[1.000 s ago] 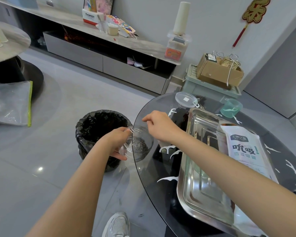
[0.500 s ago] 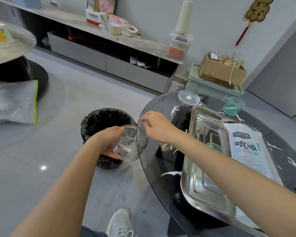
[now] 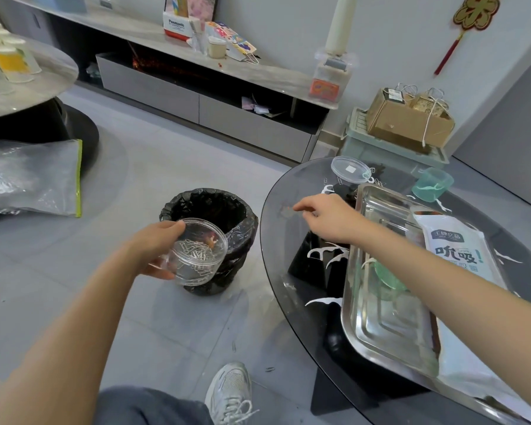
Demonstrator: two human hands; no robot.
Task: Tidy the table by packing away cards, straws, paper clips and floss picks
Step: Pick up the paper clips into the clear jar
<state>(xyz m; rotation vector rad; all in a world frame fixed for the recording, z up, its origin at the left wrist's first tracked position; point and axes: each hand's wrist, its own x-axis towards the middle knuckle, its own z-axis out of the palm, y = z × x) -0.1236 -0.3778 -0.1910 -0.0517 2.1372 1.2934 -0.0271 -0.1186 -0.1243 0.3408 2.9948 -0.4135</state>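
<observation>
my left hand [image 3: 154, 250] grips the clip jar [image 3: 200, 256] beside the table [image 3: 276, 240] edge for easy drops; i can't tell whether my right hand [image 3: 331, 220] pinches anything.

Single wide-angle view, worn on the head. Aimed forward and down, with both forearms entering from the lower edge and running up toward mid-frame. Close range on the hands: left hand [image 3: 154, 246] gripping a clear tub [image 3: 201, 256] at centre left, right hand [image 3: 331, 219] at centre right over the glass tabletop [image 3: 292, 182]. Tabletop cropped by the right and lower right edges, steel tray [image 3: 390, 320] on it nearest the lens. Floor, black bin [image 3: 236, 237] at centre and shoe [image 3: 230, 388] at bottom centre, all seen steeply from above. Low cabinet [image 3: 154, 90] and wall across the top of the frame, well apart from the hands. Straight lines bowed toward the frame edges.
</observation>
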